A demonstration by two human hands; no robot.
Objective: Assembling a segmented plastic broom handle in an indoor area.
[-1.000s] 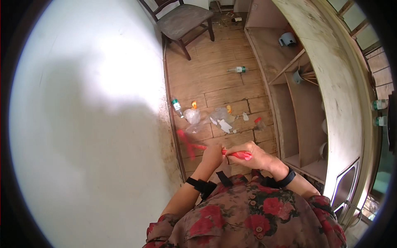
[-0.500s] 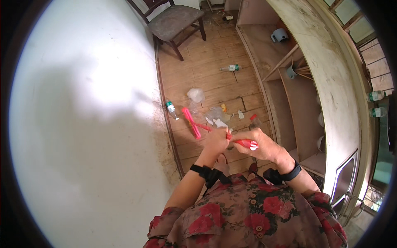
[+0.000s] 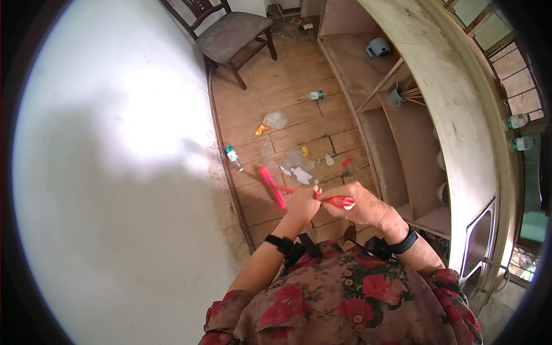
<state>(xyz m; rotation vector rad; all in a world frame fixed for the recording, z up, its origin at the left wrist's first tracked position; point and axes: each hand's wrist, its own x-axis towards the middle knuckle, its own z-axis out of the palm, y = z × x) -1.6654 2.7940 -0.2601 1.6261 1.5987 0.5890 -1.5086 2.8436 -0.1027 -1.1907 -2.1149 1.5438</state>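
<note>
A broom with a pinkish-red head (image 3: 272, 188) and a red handle slants across in front of me. My left hand (image 3: 303, 202) is wrapped round the handle, nearer the head. Higher up, my right hand (image 3: 359, 204) grips the same handle close to its red-and-white end (image 3: 344, 202). The head is low over the wooden floor, left of my hands; whether its bristles touch the boards I cannot tell. Just beyond it lie scraps of white paper (image 3: 301, 175), clear plastic film (image 3: 293, 158) and a small yellow piece (image 3: 305, 152).
Plastic bottles lie on the floor, one by the left wall (image 3: 233, 157), another farther off (image 3: 312, 96). A crumpled clear bag (image 3: 276, 119) with an orange scrap (image 3: 260, 130) sits between them. A dark chair (image 3: 234, 35) stands at the far left; an open-shelved cabinet (image 3: 345, 86) runs along the right.
The broom head has shifted slightly nearer to me, with both hands still on the handle. An orange scrap now shows beside the clear bag. The view has shifted a little.
</note>
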